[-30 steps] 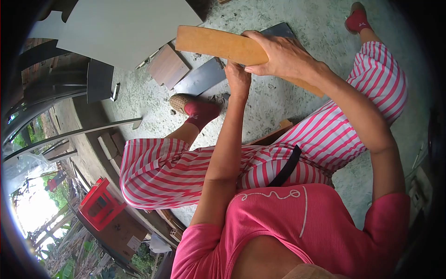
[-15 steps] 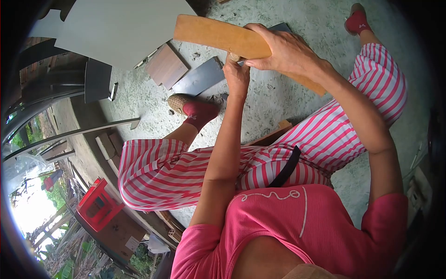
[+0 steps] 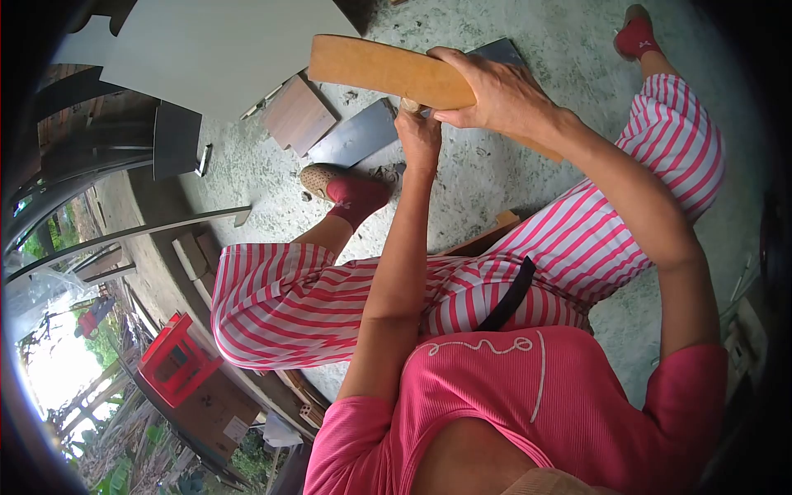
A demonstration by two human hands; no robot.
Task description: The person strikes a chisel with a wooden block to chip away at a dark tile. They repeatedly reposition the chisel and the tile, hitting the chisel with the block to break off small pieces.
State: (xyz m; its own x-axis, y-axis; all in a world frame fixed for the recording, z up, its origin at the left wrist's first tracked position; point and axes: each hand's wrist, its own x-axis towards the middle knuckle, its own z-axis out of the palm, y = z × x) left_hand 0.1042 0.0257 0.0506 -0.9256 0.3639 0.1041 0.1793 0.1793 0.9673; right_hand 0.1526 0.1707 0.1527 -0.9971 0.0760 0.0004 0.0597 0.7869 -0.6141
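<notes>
A long, flat yellow-brown wooden board (image 3: pixel 375 70) is held up in front of me, over the floor. My right hand (image 3: pixel 503 91) is closed on its right part, with the thumb underneath and fingers over the upper edge. More of the board's length shows below the right wrist. My left hand (image 3: pixel 419 136) is a fist just under the board, close to the right thumb. From the top of this fist a tan rounded end (image 3: pixel 411 105) sticks out, touching or nearly touching the board's lower edge; I cannot tell what it belongs to.
A large grey panel (image 3: pixel 223 49) fills the upper left. Beneath the hands lie a wood-grain piece (image 3: pixel 299 115) and a dark grey board (image 3: pixel 355 132) on the speckled floor (image 3: pixel 470 181). A red plastic stool (image 3: pixel 177 359) stands at lower left, on a cardboard box (image 3: pixel 206 417).
The board has shifted slightly down and left, along with the right hand. My left hand stays almost in place with the same grip.
</notes>
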